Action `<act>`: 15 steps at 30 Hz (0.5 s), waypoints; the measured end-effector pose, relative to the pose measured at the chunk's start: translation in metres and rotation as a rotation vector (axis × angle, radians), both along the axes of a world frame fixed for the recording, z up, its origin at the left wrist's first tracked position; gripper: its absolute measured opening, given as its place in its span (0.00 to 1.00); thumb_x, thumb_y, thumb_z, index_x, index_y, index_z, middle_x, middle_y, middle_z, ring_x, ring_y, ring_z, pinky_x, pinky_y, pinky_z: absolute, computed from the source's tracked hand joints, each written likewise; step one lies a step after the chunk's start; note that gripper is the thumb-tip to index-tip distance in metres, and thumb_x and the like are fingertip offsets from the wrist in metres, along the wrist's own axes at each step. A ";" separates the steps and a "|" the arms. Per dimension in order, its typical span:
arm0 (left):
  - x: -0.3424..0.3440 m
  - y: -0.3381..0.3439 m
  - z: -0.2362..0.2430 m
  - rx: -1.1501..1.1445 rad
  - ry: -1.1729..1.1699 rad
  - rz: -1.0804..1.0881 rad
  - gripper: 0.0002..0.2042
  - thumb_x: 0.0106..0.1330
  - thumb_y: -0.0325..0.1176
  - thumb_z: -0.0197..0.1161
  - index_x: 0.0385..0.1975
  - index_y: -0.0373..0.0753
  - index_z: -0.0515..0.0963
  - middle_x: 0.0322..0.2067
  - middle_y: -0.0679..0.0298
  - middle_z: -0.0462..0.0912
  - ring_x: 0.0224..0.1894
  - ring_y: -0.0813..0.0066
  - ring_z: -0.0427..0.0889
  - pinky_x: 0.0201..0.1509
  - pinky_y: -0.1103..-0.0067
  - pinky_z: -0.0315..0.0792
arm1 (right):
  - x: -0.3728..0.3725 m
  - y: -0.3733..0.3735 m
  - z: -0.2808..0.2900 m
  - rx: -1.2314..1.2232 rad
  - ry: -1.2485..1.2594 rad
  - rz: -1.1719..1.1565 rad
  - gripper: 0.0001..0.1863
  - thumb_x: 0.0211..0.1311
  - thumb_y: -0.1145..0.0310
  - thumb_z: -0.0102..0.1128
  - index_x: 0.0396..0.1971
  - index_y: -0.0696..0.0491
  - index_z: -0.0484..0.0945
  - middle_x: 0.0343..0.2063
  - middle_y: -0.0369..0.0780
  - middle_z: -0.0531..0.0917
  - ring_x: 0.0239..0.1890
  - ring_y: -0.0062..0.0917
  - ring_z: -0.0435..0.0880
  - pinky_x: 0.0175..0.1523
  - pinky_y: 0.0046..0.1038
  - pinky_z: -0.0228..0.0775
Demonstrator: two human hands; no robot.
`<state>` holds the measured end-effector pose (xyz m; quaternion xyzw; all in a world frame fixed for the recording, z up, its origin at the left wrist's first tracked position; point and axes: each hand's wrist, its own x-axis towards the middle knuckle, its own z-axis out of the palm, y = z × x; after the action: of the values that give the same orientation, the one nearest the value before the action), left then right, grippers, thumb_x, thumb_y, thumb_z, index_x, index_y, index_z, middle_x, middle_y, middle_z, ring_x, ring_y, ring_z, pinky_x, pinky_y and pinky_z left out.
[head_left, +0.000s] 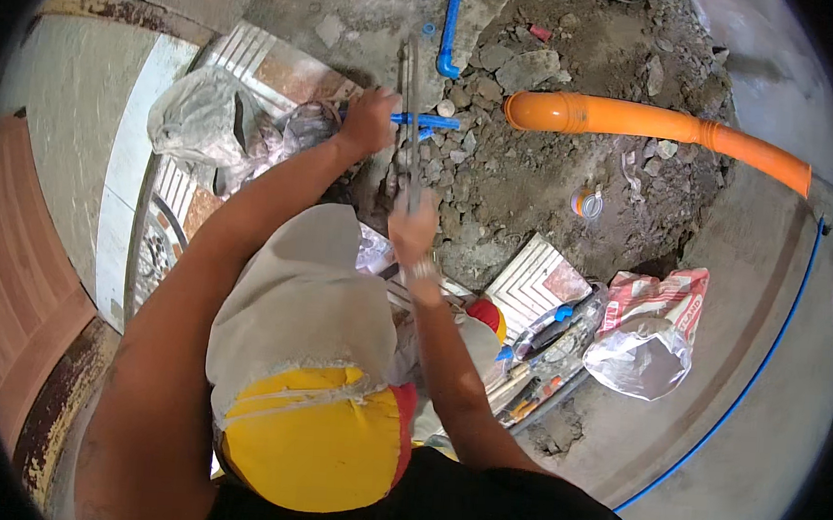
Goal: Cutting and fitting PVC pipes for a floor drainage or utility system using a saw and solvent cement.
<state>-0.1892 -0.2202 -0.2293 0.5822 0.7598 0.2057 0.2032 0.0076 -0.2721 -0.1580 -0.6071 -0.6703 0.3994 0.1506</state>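
Note:
My left hand (368,122) is closed round a short blue pipe (434,122) held level above the rubble. A stub of the pipe sticks out to the right of my fist. In my right hand (413,225), nearer to me, is the grip of a hacksaw (409,78). Its long narrow frame points away from me and crosses the pipe just right of my left fist. Motion blurs the saw and the right hand somewhat, so I cannot tell how deep the blade sits in the pipe.
Beyond lie a blue elbow pipe (450,33) and a thick orange pipe (616,117) over broken earth. A crumpled sack (201,118) covers tiles at left. At right are loose tools (533,386), a red-and-white bag (646,322) and a thin blue hose (763,362). My bent knee (310,435) is close below.

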 end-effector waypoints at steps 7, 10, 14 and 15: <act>-0.011 -0.006 -0.017 0.180 0.015 0.043 0.25 0.48 0.28 0.63 0.51 0.37 0.76 0.50 0.53 0.74 0.53 0.45 0.72 0.54 0.53 0.69 | 0.011 -0.011 0.040 -0.351 0.073 -0.016 0.13 0.66 0.62 0.55 0.37 0.58 0.74 0.20 0.53 0.81 0.23 0.54 0.81 0.31 0.45 0.73; 0.000 0.011 -0.004 0.193 0.001 0.013 0.24 0.47 0.27 0.63 0.50 0.37 0.76 0.50 0.53 0.75 0.52 0.45 0.72 0.53 0.54 0.70 | -0.032 0.038 -0.008 0.172 -0.046 0.040 0.14 0.67 0.61 0.54 0.38 0.59 0.74 0.21 0.53 0.81 0.25 0.53 0.81 0.31 0.44 0.73; -0.007 -0.004 -0.003 0.030 -0.005 0.027 0.22 0.48 0.28 0.64 0.47 0.37 0.77 0.49 0.53 0.75 0.51 0.46 0.73 0.53 0.53 0.69 | 0.005 -0.010 0.014 -0.250 -0.061 -0.022 0.13 0.67 0.62 0.55 0.37 0.60 0.74 0.24 0.53 0.83 0.30 0.52 0.83 0.35 0.45 0.74; -0.004 0.004 -0.001 0.035 -0.010 0.029 0.22 0.48 0.28 0.64 0.47 0.37 0.77 0.49 0.53 0.75 0.51 0.46 0.73 0.53 0.53 0.69 | 0.039 -0.040 0.028 -0.138 0.075 -0.001 0.11 0.67 0.65 0.56 0.38 0.59 0.76 0.24 0.50 0.83 0.28 0.44 0.84 0.33 0.40 0.75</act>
<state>-0.1936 -0.2162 -0.2298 0.5737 0.7635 0.2246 0.1937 0.0462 -0.3120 -0.1299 -0.6009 -0.6346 0.4671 0.1338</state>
